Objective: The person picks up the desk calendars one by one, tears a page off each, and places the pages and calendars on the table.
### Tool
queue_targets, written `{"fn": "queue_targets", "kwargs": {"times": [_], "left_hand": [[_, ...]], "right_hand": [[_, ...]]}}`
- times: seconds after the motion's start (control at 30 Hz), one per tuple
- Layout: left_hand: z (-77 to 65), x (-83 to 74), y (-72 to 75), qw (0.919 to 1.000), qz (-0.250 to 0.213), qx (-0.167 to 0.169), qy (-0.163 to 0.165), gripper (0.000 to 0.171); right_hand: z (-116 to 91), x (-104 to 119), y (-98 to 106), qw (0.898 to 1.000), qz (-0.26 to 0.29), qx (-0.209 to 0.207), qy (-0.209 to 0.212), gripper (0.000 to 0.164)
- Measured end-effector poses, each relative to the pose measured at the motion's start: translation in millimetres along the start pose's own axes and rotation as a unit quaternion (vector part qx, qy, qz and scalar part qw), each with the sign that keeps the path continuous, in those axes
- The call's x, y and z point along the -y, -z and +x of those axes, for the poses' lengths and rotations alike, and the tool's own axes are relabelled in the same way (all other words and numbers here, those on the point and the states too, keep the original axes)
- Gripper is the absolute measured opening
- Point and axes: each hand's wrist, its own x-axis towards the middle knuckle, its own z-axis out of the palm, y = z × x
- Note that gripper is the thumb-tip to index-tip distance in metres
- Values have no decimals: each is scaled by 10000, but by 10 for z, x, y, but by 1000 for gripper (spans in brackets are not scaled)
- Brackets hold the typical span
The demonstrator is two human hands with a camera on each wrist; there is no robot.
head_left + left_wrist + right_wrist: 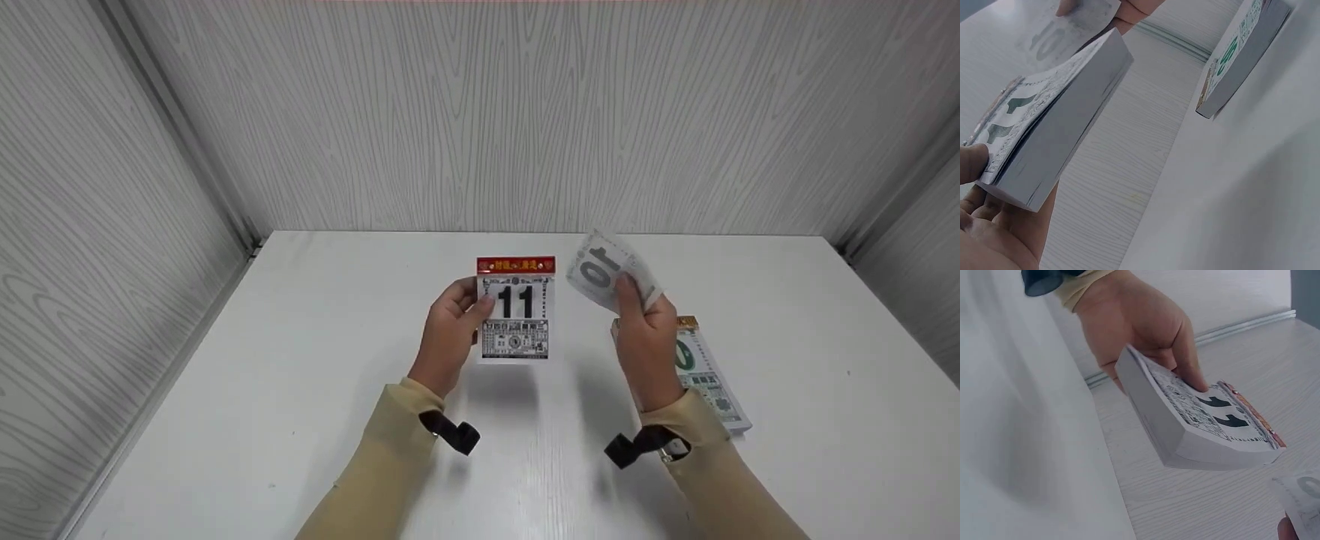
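Observation:
My left hand (447, 328) grips a thick tear-off calendar (515, 307) by its left side, thumb on the front page. The calendar has a red header strip and a big black 11, and is held up over the table. In the right wrist view the thick page block (1196, 422) shows from below. My right hand (649, 345) pinches a loose thin calendar page (600, 259) under the thumb. The number 10 shows mirrored through this page, which is apart from the calendar, to its right.
A second tear-off calendar (709, 375) with a gold header and green print lies on the white table (337, 315) at the right, partly hidden behind my right hand and wrist. Wood-grain panels (480, 112) stand at the back and both sides.

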Motion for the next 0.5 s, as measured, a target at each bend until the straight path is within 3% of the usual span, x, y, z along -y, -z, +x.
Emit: {"fn": "queue_targets", "kwargs": {"times": [0.13, 0.23, 0.5], "left_hand": [[-7, -4, 15, 9999, 45, -111, -22, 36], [-15, -11, 34, 9997, 162, -182, -9, 36], [-1, -25, 63, 9973, 639, -346, -146, 35]], "right_hand": [[2, -23, -37, 9878, -1093, -152, 1098, 29], [-1, -31, -64, 9761, -1507, -260, 1542, 27], [-9, -45, -90, 9775, -1693, -128, 1249, 9]]}}
